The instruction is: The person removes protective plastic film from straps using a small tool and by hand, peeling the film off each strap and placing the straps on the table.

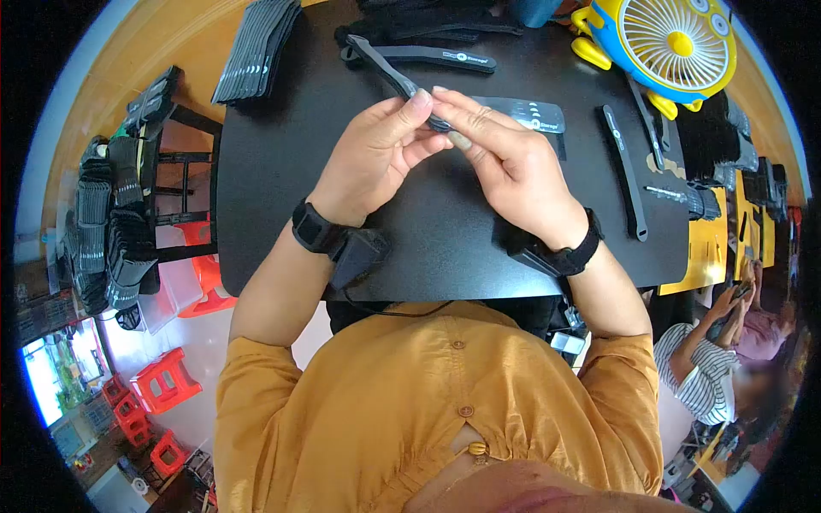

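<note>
A black strap (382, 67) slants down from the back of the table to my fingers. My left hand (369, 154) pinches its near end between thumb and fingers. My right hand (523, 167) closes on the same end, its fingertips meeting those of the left; the exact grip there is partly hidden. Behind the held piece lies another black strap with white printing (453, 58). A clear printed plastic sleeve (540, 118) lies just beyond my right hand, partly covered by it.
A stack of packed straps (255, 53) stands at the back left. On the right lie a long black strap (624, 171) and a yellow-blue fan (663, 47). More straps hang on a rack (120, 205) at the left. Another person (701, 368) sits at the far right.
</note>
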Motion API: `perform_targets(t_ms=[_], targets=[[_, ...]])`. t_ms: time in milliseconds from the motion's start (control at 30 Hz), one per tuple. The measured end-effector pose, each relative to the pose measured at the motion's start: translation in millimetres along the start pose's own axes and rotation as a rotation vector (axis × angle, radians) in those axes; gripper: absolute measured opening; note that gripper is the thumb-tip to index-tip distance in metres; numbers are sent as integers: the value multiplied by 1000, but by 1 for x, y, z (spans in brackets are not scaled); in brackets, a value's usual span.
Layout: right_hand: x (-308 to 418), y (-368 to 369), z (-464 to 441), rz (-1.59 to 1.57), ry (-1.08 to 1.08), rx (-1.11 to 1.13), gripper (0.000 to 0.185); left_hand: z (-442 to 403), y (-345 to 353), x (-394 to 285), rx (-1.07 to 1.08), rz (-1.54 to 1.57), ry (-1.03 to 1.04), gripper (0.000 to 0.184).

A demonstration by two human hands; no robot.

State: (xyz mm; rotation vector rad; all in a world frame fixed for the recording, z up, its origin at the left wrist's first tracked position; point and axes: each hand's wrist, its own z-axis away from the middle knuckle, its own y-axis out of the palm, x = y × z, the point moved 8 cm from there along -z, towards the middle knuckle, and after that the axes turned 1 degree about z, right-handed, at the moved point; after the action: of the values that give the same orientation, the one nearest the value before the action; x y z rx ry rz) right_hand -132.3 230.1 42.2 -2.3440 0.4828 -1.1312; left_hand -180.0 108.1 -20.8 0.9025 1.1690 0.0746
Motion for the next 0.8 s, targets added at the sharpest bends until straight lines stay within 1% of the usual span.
perform_targets(t_ms=[33, 100, 133, 200, 233, 300, 333, 433, 467, 500, 567, 667, 700, 767, 800], targets=[[-3, 1, 0, 2, 2, 0, 43, 0, 3, -1, 2, 2, -2, 32], [-10, 0, 0, -193, 32, -42, 37, 1, 5, -5, -33, -112, -3, 40], [-10, 0, -1, -192, 30, -40, 37, 2, 6, -9, -34, -111, 0, 40], [-6, -6, -2, -126, 6, -113, 36, 4, 2, -12, -64, -281, -48, 43], [-4, -8, -3, -126, 4, -114, 36, 6, 3, -11, -64, -282, -46, 43], [8, -16, -5, 73, -37, -172, 37, 10, 6, -22, -165, -519, 124, 44], [10, -15, -4, 75, -39, -173, 37, 11, 9, -21, -163, -519, 126, 44], [16, -9, -2, 98, -53, -143, 38, 16, 20, -27, -178, -784, 251, 38], [16, -8, -2, 70, -57, -133, 39, 15, 20, -27, -124, -737, 292, 35], [16, -7, -2, 42, -60, -124, 39, 15, 20, -27, -124, -738, 293, 35], [15, -7, -1, 25, -63, -136, 39, 13, 25, -22, -51, -597, 269, 32], [12, -8, 0, -18, -43, -147, 36, 12, 25, -17, 10, -554, 248, 30], [9, -9, 1, -44, -19, -149, 35, 13, 23, -17, 11, -555, 245, 30], [9, -10, 1, -63, -25, -154, 33, 15, 25, -18, 56, -721, 276, 30], [10, -10, 1, -80, -35, -158, 31, 15, 25, -17, 60, -722, 273, 30]])
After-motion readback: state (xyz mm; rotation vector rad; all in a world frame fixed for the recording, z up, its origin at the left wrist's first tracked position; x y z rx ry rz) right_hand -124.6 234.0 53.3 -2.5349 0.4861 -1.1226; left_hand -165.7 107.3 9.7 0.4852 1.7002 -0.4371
